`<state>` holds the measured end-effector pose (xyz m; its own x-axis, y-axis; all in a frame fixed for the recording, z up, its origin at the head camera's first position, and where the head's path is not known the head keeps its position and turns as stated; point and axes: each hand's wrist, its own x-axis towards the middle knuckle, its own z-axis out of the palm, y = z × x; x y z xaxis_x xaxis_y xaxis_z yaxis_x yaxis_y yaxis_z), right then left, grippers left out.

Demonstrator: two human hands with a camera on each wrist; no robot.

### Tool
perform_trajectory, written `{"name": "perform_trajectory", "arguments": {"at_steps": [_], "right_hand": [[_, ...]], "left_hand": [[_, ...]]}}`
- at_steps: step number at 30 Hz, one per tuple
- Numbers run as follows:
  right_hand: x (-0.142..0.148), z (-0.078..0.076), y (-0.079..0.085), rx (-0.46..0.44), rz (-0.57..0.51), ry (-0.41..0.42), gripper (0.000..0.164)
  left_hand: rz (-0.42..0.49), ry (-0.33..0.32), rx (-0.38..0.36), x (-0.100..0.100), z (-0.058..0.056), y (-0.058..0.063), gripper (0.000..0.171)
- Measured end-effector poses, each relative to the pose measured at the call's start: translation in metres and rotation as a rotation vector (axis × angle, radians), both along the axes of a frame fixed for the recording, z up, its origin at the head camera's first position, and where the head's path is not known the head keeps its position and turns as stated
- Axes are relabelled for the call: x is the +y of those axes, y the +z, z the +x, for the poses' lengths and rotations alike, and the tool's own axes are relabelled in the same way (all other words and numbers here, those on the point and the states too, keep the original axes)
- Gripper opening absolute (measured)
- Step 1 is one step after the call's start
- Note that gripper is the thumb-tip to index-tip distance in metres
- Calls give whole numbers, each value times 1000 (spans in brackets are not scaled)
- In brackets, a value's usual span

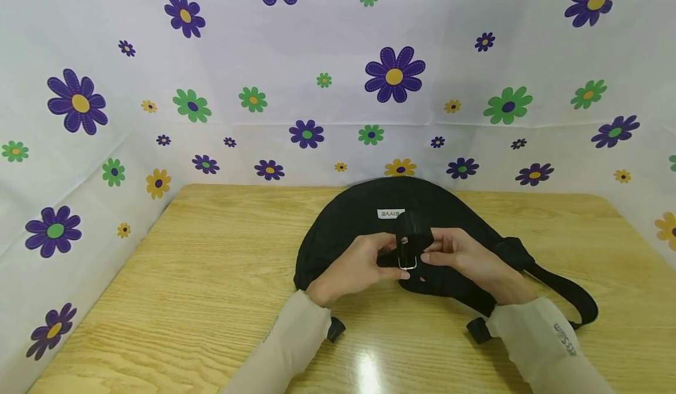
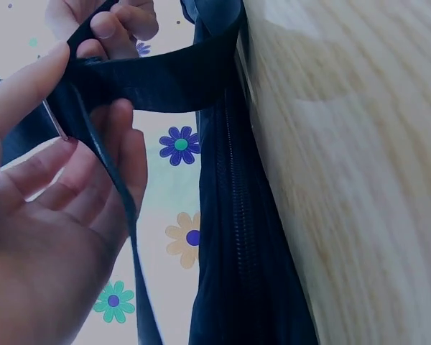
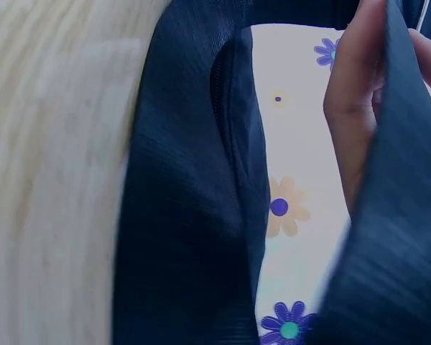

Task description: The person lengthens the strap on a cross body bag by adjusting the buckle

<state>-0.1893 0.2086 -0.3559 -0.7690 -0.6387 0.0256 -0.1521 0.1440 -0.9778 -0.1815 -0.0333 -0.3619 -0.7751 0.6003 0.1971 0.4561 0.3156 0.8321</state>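
Sleeves up front, then both our hands meet over the black bag, which lies mid-table near the back edge. Our left hand & right hand each pinch the strap either side of the metal buckle, fingers curled round it, just above the bag. Rest of the strap trails off to the right. Flowered cloth behind.
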Motion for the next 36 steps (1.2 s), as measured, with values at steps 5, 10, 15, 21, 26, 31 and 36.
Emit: {"name": "perform_trajectory", "arguments": {"at_steps": [5, 10, 15, 21, 26, 31, 36], "right_hand": [[-2, 2, 4, 34, 9, -4, 18], [-5, 4, 5, 85, -8, 13, 27], [-8, 3, 3, 115, -26, 22, 38], [-3, 1, 0, 123, 9, 10, 29], [0, 3, 2, 115, 12, -36, 39], [0, 4, 5, 55, 88, -93, 68], [7, 0, 5, -34, 140, -39, 53]], "left_hand": [[10, 57, -12, -1, -1, 0, 35], [12, 88, -14, -2, -2, 0, 37], [-22, 67, 16, -2, -3, -2, 38], [-31, 58, 32, -2, -3, -2, 40], [27, 8, 4, -3, -3, -3, 42], [39, -4, 22, -3, -3, -2, 38], [19, 13, 20, -5, -2, 0, 42]]}}
